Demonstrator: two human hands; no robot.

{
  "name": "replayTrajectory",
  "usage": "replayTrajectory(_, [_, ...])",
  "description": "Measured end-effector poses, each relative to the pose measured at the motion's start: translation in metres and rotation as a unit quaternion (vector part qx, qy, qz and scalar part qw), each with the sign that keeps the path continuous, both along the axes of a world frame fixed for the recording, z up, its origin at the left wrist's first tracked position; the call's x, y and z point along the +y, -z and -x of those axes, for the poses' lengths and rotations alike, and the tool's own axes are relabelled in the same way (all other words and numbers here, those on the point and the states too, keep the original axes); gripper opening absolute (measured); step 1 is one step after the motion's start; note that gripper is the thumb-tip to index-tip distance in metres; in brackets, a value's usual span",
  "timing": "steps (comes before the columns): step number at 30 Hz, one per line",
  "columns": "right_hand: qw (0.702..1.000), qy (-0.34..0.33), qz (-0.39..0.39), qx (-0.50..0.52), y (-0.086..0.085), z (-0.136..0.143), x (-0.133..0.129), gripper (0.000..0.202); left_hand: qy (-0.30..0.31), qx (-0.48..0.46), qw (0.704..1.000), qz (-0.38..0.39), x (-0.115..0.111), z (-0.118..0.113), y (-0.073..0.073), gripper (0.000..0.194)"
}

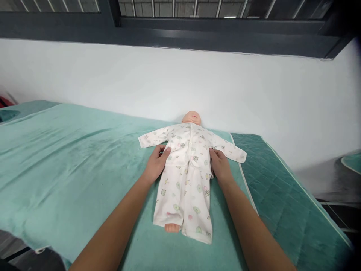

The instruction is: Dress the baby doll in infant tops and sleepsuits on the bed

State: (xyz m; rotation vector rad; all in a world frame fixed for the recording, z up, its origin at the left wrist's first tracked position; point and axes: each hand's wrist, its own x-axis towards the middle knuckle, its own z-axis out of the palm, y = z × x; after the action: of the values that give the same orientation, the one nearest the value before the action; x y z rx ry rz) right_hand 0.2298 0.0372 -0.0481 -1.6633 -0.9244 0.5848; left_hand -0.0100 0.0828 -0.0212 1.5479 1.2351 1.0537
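Observation:
A baby doll [191, 117] lies on its back on the green bed cover, its head close to the wall. It wears a white printed baby shirt [184, 141] with long sleeves spread to both sides, and matching baby pants [172, 188]. My left hand [157, 161] is closed at the shirt's left side edge, thumb on the front. On the opposite side my right hand [220, 163] is closed on the shirt's edge, its fingertips partly hidden. One doll foot [172, 227] shows below the left pant leg; the other pant leg covers its end.
A light green cover [84, 169] spreads over the bed, with a darker quilted pad [284, 195] at the right. Behind stands a white wall [141, 79] under a dark window frame [197, 35] with bars. The bed's front edge shows at the lower left.

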Motion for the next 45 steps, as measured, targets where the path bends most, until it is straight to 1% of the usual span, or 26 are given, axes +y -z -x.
replayTrajectory(2, [1.000,0.003,0.016,0.006,-0.005,0.004,-0.004,0.043,-0.014,0.029,0.999,-0.013,-0.003,0.002,0.001,0.039])
replayTrajectory(4, [1.000,0.001,0.028,0.004,-0.008,0.008,-0.008,0.042,-0.013,0.045,0.999,-0.025,-0.006,0.004,0.003,0.043])
replayTrajectory(8, [0.999,-0.014,0.028,-0.008,-0.008,0.009,-0.009,0.042,-0.011,0.066,0.997,-0.048,-0.009,0.005,0.004,0.047])
replayTrajectory(11, [0.999,-0.020,0.029,-0.009,-0.005,0.008,-0.008,0.045,-0.017,0.061,0.997,-0.042,-0.012,0.003,0.002,0.050])
replayTrajectory(14, [0.999,-0.023,0.034,-0.011,-0.004,0.008,-0.007,0.045,-0.020,0.035,0.999,-0.012,-0.013,0.004,0.002,0.053])
replayTrajectory(15, [0.999,-0.023,0.035,-0.011,-0.004,0.008,-0.007,0.045,-0.030,0.030,0.999,-0.008,-0.012,0.006,0.002,0.053])
replayTrajectory(17, [0.999,-0.026,0.039,-0.010,-0.004,0.008,-0.008,0.043,-0.076,0.038,0.996,-0.028,-0.007,0.011,0.005,0.051])
replayTrajectory(19, [0.999,-0.029,0.030,-0.022,-0.004,0.004,-0.008,0.041,-0.153,0.095,0.981,-0.065,0.002,0.018,0.010,0.041])
replayTrajectory(21, [0.998,-0.015,0.009,-0.055,-0.003,-0.002,-0.008,0.040,-0.222,0.194,0.951,-0.095,0.014,0.026,0.015,0.022])
replayTrajectory(22, [0.997,0.000,-0.004,-0.078,-0.003,-0.006,-0.008,0.040,-0.243,0.252,0.931,-0.106,0.020,0.029,0.017,0.019])
replayTrajectory(23, [0.995,0.017,-0.014,-0.101,-0.002,-0.009,-0.008,0.039,-0.251,0.309,0.911,-0.112,0.026,0.032,0.018,0.026])
replayTrajectory(25, [0.990,0.042,-0.024,-0.135,0.000,-0.013,-0.007,0.039,-0.242,0.396,0.879,-0.111,0.038,0.038,0.019,0.043])
replayTrajectory(27, [0.987,0.042,-0.027,-0.155,0.003,-0.013,-0.007,0.038,-0.229,0.440,0.863,-0.092,0.050,0.044,0.020,0.051])
replayTrajectory(29, [0.984,0.025,-0.029,-0.172,0.005,-0.008,-0.006,0.036,-0.218,0.449,0.863,-0.081,0.061,0.049,0.020,0.050])
replayTrajectory(32, [0.978,0.011,-0.033,-0.206,0.007,-0.005,-0.006,0.035,-0.192,0.441,0.873,-0.081,0.074,0.059,0.021,0.048])
replayTrajectory(34, [0.973,0.027,-0.020,-0.228,0.007,-0.010,-0.007,0.036,-0.192,0.421,0.882,-0.083,0.081,0.066,0.022,0.048])
replayTrajectory(36, [0.969,0.053,0.004,-0.240,0.006,-0.018,-0.008,0.039,-0.209,0.389,0.892,-0.094,0.085,0.072,0.023,0.047])
replayTrajectory(38, [0.966,0.075,0.027,-0.247,0.005,-0.026,-0.008,0.042,-0.225,0.357,0.899,-0.116,0.086,0.077,0.024,0.047])
replayTrajectory(40, [0.962,0.091,0.054,-0.253,0.002,-0.031,-0.009,0.044,-0.229,0.344,0.901,-0.129,0.084,0.078,0.024,0.048])
replayTrajectory(42, [0.956,0.105,0.093,-0.259,0.001,-0.034,-0.010,0.048,-0.232,0.345,0.900,-0.130,0.080,0.078,0.023,0.048])
replayTrajectory(45, [0.947,0.112,0.152,-0.259,0.000,-0.040,-0.011,0.055,-0.262,0.343,0.893,-0.125,0.075,0.076,0.021,0.049])
